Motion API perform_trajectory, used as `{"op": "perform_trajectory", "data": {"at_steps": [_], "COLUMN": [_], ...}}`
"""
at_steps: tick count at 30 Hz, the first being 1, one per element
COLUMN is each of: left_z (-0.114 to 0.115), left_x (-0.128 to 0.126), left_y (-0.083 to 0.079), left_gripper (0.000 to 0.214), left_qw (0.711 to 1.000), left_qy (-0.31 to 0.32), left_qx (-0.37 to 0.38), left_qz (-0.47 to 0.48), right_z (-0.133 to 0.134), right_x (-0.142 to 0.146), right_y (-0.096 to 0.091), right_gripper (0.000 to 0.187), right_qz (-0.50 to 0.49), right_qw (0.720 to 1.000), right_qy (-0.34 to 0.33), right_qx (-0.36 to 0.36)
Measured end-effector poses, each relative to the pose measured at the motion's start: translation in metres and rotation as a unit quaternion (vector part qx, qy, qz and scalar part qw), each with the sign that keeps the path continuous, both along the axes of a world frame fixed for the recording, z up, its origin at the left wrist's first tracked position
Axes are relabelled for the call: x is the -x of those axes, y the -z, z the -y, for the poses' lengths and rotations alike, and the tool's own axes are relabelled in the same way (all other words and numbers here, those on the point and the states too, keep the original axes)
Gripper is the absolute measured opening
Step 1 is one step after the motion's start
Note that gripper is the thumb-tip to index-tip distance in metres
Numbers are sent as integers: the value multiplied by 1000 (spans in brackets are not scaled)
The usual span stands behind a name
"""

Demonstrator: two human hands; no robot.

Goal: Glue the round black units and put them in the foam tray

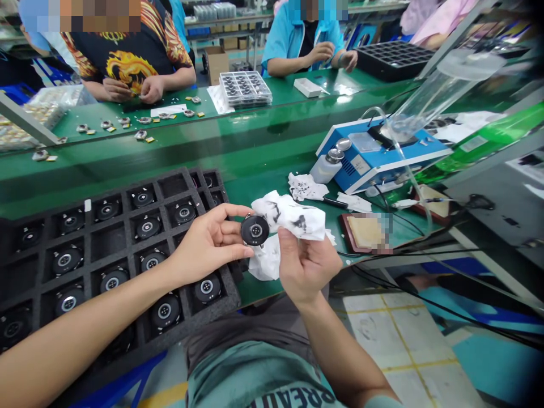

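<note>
My left hand (212, 241) grips a round black smartwatch body (254, 230) by its edge, its sensor side facing me. In my right hand (308, 260) is a crumpled white wipe (297, 212) with black smears, pinched between thumb and fingers. The wipe is right beside the watch body; whether they touch I cannot tell. Under my hands lies another white crumpled piece (264, 262). To the left, a black foam tray (102, 243) holds several similar watch bodies in its compartments, and some compartments have none.
Right of my hands stand a blue machine (374, 156) with a clear tube, a white pump bottle (326, 165), a stained wipe (306, 186) and a sponge in a brown holder (363, 231). Black cables (382, 255) cross the bench edge. Two co-workers sit opposite, beside a clear parts box (245, 89).
</note>
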State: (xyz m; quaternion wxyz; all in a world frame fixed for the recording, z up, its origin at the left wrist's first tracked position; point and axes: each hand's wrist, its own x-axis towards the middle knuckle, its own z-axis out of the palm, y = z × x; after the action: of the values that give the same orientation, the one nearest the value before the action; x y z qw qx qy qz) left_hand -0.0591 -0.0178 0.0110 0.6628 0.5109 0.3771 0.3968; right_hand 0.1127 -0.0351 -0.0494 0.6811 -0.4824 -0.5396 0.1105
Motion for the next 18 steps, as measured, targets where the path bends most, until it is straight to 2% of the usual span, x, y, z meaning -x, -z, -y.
{"op": "perform_trajectory", "data": {"at_steps": [6, 11, 15, 18], "left_z": [0, 1, 0, -1], "left_x": [0, 0, 1, 2], "left_y": [0, 0, 2, 4], "left_gripper": [52, 55, 52, 51], "left_qw": [1000, 1000, 999, 1000], "left_qy": [9, 21, 21, 12], "left_qx": [5, 14, 25, 29], "left_qz": [6, -1, 0, -3], "right_z": [4, 1, -5, -9], "right_x": [2, 0, -8, -13], "right_y": [-3, 5, 11, 13], "right_gripper": [20, 21, 26, 25], "right_qz": [55, 65, 100, 114], "right_qw": [998, 997, 990, 985], "right_qy": [-23, -42, -95, -125], "right_qx": [-20, -11, -37, -25]}}
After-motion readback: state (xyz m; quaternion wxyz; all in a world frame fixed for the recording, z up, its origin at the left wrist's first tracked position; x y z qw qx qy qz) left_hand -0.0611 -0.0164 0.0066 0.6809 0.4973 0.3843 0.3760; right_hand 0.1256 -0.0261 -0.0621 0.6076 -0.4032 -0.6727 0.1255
